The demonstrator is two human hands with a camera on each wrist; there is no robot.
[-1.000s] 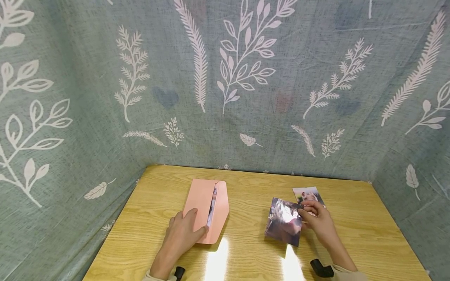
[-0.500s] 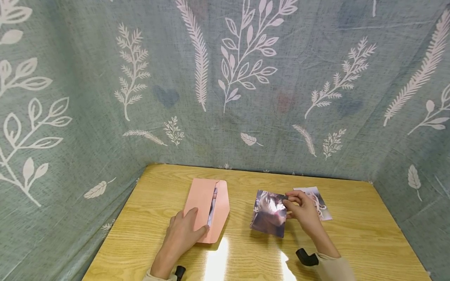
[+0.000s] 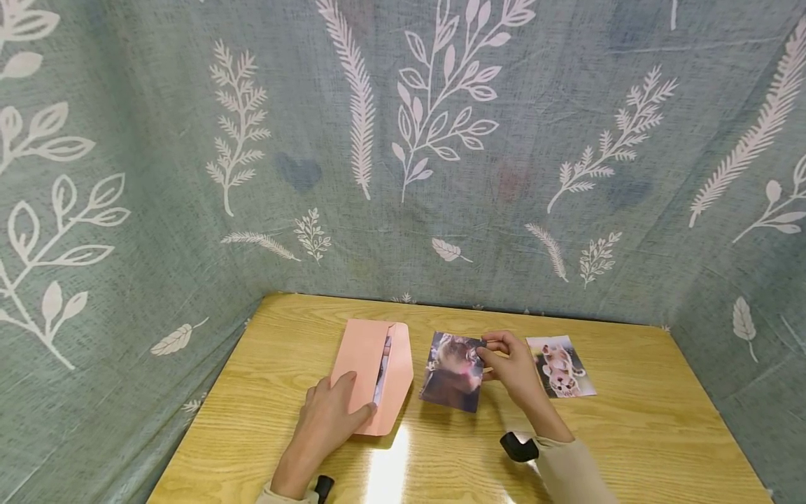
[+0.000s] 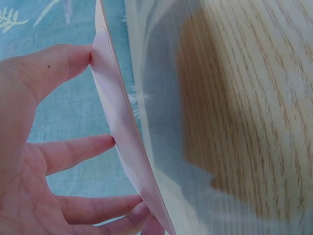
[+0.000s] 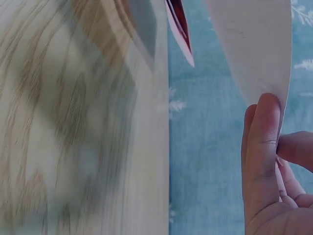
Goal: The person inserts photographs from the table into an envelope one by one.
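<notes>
In the head view my left hand (image 3: 330,413) holds a pink envelope (image 3: 362,364) with its flap unfolded to the right. A printed picture (image 3: 381,374) shows inside the envelope's slit. The left wrist view has the envelope (image 4: 124,132) almost edge-on, fingertips against its face. Between thumb and fingers, my right hand (image 3: 513,367) pinches the right edge of a dark, glossy photo (image 3: 452,371), just right of the flap. The photo's pale back (image 5: 257,46) faces the right wrist camera.
A second photo (image 3: 560,367), of a cat-like animal, lies on the wooden table (image 3: 630,434) to the right of my right hand. Patterned blue-green cloth (image 3: 403,231) hangs behind the table and along both sides.
My right hand has carried the glossy photo leftward toward the envelope, uncovering the second photo on the table. My left hand and the envelope have stayed nearly in place.
</notes>
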